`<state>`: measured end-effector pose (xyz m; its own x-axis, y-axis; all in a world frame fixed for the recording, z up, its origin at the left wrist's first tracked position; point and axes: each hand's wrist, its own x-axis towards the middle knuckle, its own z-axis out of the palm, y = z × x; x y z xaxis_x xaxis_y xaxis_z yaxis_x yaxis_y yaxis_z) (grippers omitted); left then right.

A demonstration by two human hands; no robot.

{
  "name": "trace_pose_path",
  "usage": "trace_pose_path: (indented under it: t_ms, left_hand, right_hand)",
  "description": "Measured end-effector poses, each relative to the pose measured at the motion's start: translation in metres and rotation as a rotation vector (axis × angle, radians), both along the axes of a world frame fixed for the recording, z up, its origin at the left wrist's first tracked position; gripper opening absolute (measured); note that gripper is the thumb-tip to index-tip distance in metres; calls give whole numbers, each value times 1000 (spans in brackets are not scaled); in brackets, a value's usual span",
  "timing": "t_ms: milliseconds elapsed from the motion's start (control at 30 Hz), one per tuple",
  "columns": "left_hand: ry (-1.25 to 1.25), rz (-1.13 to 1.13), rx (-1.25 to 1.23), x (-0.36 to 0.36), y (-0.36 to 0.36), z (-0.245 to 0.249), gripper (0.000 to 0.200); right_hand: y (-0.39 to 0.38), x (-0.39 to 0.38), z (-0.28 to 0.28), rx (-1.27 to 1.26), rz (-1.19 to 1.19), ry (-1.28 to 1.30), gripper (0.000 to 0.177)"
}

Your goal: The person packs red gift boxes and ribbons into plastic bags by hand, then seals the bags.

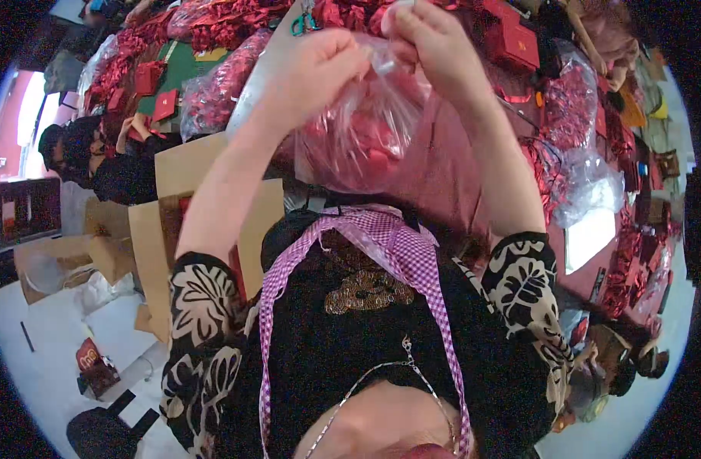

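A clear plastic bag (354, 141) with red contents sits on the table edge in front of my chest. At its gathered top, my left hand (316, 76) is closed with its fingertips on the plastic. Just to the right, my right hand (434, 50) is closed and raised at the bag's neck. A small pale round thing (395, 15) shows at its fingers; its kind is hard to make out. Both hands are slightly blurred. Teal-handled scissors (304, 24) lie beyond my left hand.
Red boxes (516, 46) and heaps of shiny red items cover the table. Another filled plastic bag (224, 88) stands to the left. Open cardboard boxes (163, 245) are by my left arm. Other people, one with visible hands (136, 126), are around the table.
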<state>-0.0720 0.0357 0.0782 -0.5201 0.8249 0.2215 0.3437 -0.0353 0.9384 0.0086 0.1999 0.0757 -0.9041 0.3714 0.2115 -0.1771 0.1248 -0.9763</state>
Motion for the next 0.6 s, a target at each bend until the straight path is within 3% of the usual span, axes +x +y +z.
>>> trace_pose_path:
  t_ms: [33,67,100,200,267,333,367,467,500,600]
  left_hand:
    - [3,2,7,-10,2,9,22]
    - [-34,-47,-112,-20,4,18,17]
    - [-71,-98,-231,-28,7,26,15]
    - [-156,-86,-119,-37,24,42,23]
    - [-249,-65,-123,-54,38,15,23]
    - [-148,-231,-69,-75,47,-21,15]
    - [328,-284,-136,-85,46,-29,16]
    - [471,-312,-273,-102,64,-66,16]
    - [283,-244,-277,-99,66,-72,20]
    - [102,-138,-252,-81,68,-66,28]
  right_hand:
    - [14,-14,-1,-205,516,482,17]
    - [-12,4,54,-214,86,-141,24]
    - [-10,-1,58,-222,68,-136,24]
    - [6,-24,52,-169,47,-133,24]
    - [13,-31,41,-108,38,-135,24]
    - [20,-36,16,-142,84,-186,23]
    - [27,-42,-3,-154,73,-183,23]
    - [42,-60,-59,28,-32,-152,22]
    - [49,-65,-75,-4,-2,-130,23]
    - [58,-60,-76,-117,-28,-168,23]
